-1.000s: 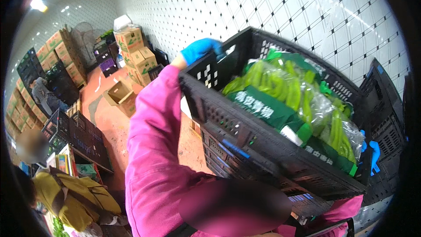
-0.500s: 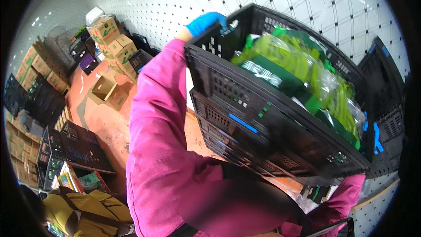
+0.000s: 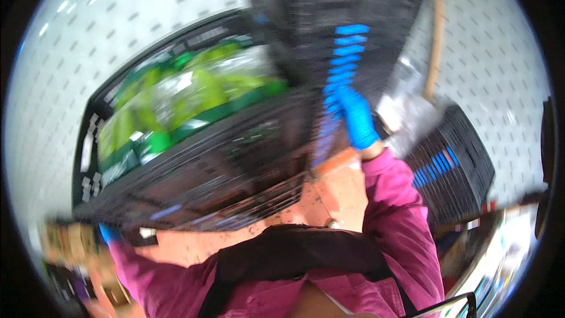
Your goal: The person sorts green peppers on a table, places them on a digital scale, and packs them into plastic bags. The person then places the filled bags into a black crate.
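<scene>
Crate (image 3: 223, 152) slants lengthwise up rightward, left hand (image 3: 108, 234) and right hand (image 3: 356, 119) blurred, grips unclear.

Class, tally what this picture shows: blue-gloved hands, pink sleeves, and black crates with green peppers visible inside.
Blue-gloved hands: 2
Pink sleeves: 2
Black crate with green peppers visible inside: 1
Total: 5

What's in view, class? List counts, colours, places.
Vegetable crate: one, black, left
Bagged vegetables: several, green, inside
Lower crates: several, black, beneath
Tabbed stack: one, black and blue, top
Second stack: one, black and blue, right
Clear plastic: uncounted, transparent, between stacks
Pole: one, tan, upper right
Cardboard boxes: several, brown, lower left
Walling: uncounted, white, background
Floor: one, reddish, below
Left hand: one, blue-gloved, beside crate
Right hand: one, blue-gloved, at tabbed stack
Sleeves: two, pink, bottom
</scene>
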A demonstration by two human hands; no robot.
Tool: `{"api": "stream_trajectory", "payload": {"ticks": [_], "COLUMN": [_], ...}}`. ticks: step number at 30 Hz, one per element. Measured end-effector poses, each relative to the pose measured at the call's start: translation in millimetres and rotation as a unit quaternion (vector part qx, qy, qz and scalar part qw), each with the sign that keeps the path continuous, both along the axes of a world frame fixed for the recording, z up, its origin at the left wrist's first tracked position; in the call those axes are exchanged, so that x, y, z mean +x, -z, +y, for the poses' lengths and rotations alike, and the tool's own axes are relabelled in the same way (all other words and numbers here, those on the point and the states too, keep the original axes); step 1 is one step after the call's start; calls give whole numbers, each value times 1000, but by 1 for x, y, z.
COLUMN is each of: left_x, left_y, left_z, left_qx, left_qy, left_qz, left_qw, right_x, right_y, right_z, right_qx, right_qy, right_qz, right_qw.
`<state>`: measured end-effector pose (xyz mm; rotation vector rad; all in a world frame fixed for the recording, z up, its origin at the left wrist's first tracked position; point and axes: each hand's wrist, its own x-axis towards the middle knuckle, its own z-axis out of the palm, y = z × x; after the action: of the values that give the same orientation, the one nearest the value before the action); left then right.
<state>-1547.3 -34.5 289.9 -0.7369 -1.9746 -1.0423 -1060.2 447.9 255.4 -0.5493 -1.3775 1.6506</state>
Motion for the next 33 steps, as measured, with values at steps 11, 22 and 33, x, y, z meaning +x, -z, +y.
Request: {"api": "stream_trajectory", "payload": {"ticks": [11, 22, 33], "left_x": [326, 769, 1151], "left_y": [472, 317, 296], "left_z": [250, 713, 908], "left_qx": [-311, -304, -335], "left_qy": [209, 734, 807], "left_qz": [-382, -242, 139], "left_qw": [845, 557, 465], "right_x": [350, 585, 688], "right_y": [242, 219, 213], "right_z": [-26, -10, 12], "right_qx": [-54, -121, -196], "right_qy": [172, 440, 676], "right_qz": [-285, -189, -254], "right_qw": [942, 870, 663]}}
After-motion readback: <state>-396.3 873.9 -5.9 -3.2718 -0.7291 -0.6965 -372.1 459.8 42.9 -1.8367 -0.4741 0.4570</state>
